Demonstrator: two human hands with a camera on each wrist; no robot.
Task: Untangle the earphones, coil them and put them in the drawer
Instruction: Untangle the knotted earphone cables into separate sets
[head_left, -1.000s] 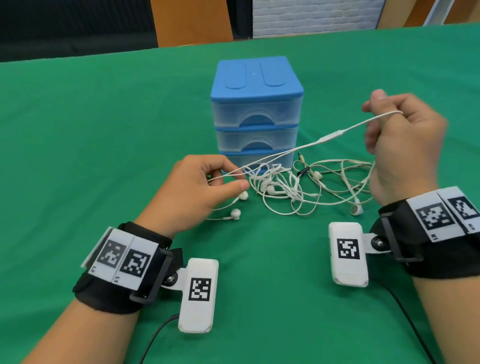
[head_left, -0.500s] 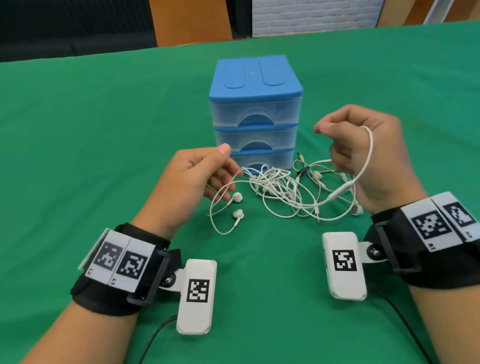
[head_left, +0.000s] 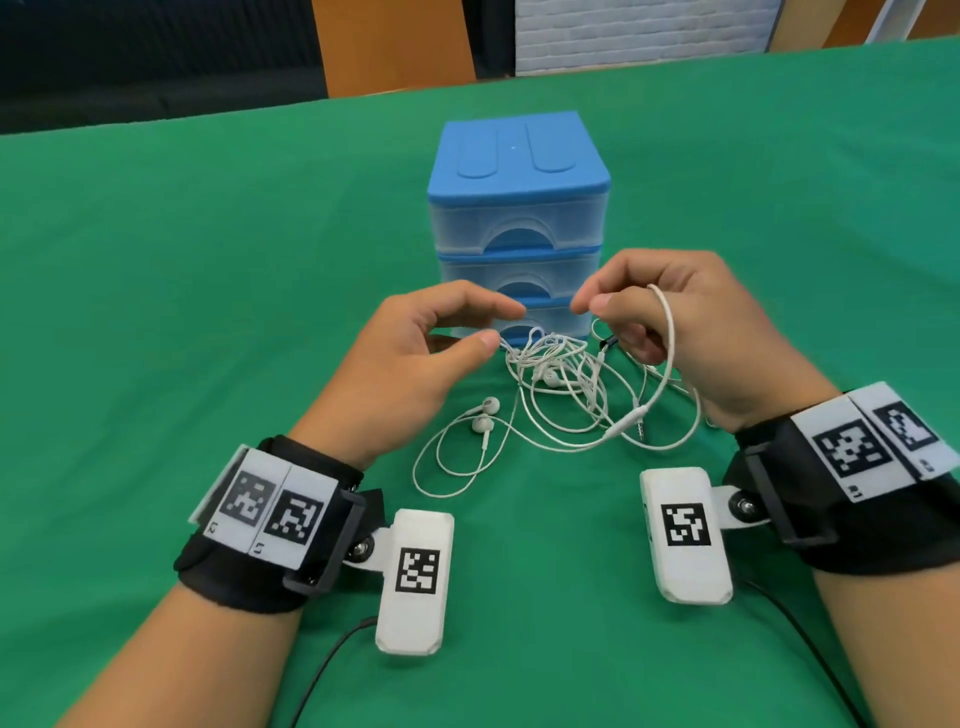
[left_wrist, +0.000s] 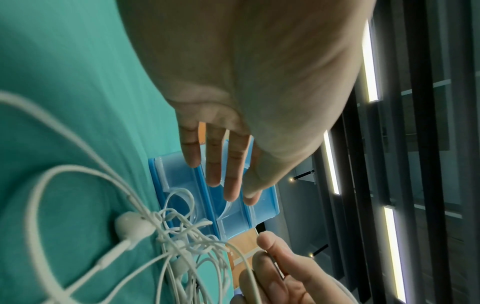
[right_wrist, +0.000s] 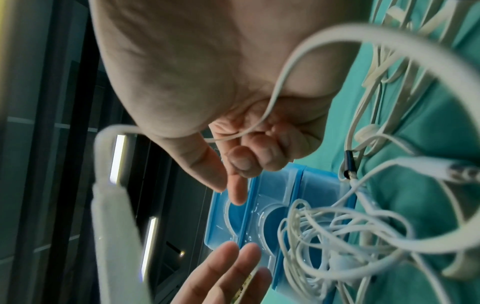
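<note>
White earphones (head_left: 563, 374) lie in a tangled heap on the green cloth, just in front of the blue three-drawer unit (head_left: 519, 218), whose drawers are all closed. Two earbuds (head_left: 483, 415) lie loose at the heap's left. My right hand (head_left: 589, 306) hovers over the heap and grips one cable (right_wrist: 285, 67), which loops round the hand and hangs down to the inline remote (head_left: 631, 418). My left hand (head_left: 501, 326) hovers beside the tangle with fingers (left_wrist: 226, 174) straight and holds nothing. Its thumb is close to the cables. The two hands almost meet.
The green cloth (head_left: 208, 312) covers the whole table around the drawers. A second earphone lead with a dark sleeve (head_left: 608, 343) lies under my right hand. Black leads from the wrist cameras trail off towards me at the table's near edge.
My left hand let go of the cable and opened. My right hand came down and leftwards with its cable, which went slack. Both hands now meet over the tangle.
</note>
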